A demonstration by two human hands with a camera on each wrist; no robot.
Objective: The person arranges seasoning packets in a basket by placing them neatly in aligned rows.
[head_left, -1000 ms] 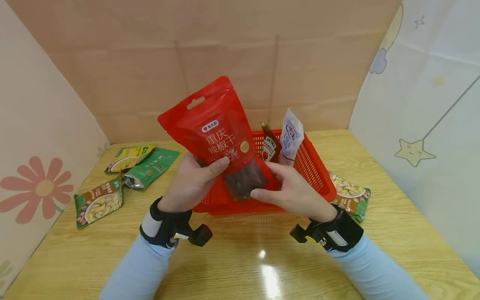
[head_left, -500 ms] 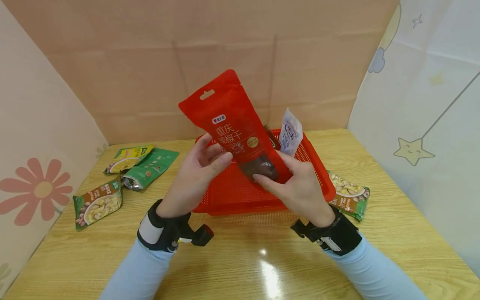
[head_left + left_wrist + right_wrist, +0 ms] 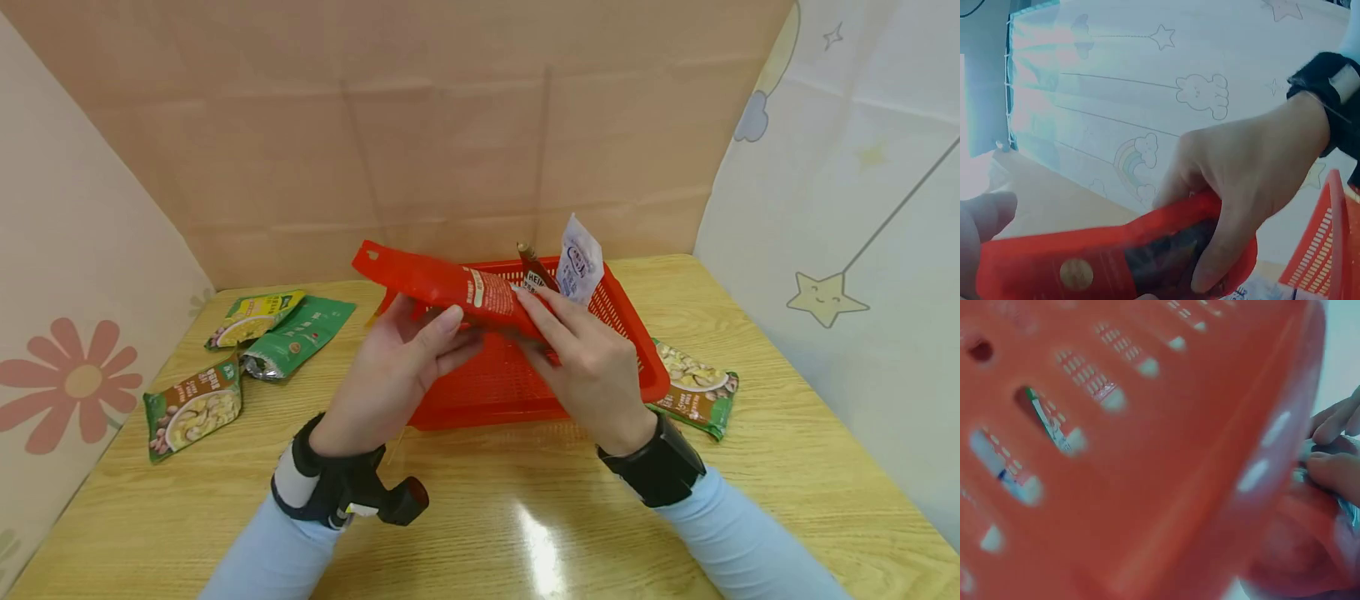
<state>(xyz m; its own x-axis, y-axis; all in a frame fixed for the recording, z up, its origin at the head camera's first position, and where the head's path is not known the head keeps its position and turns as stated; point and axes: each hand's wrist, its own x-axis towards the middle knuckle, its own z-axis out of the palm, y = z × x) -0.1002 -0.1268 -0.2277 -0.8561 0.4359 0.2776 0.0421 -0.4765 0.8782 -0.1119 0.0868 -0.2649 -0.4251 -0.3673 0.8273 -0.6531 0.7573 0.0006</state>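
Both hands hold a red pouch of dried chili peppers (image 3: 427, 279) over a red basket (image 3: 647, 354). It is tipped nearly flat, with its hang-hole end to the left and its back panel showing in the head view. My right hand (image 3: 592, 367) grips the bottom end from above, fingers on top. My left hand (image 3: 397, 371) has its fingers curled beneath the pouch's middle, the thumb at the near edge. From the left wrist, the pouch's front (image 3: 1104, 265) shows a dark window. The basket wall (image 3: 1147, 425) fills most of the right wrist view.
In the basket stand a Heinz ketchup pouch (image 3: 532, 271) and a white pouch (image 3: 581, 262). On the table's left lie a yellow packet (image 3: 258, 315), a green pouch (image 3: 303, 337) and a brown-green packet (image 3: 197, 408). Another packet (image 3: 697, 392) lies right of the basket.
The pouch has turned from upright, front showing, to nearly flat with its back up. My right hand has rolled over, knuckles now upward. The packets on the table stay in place.
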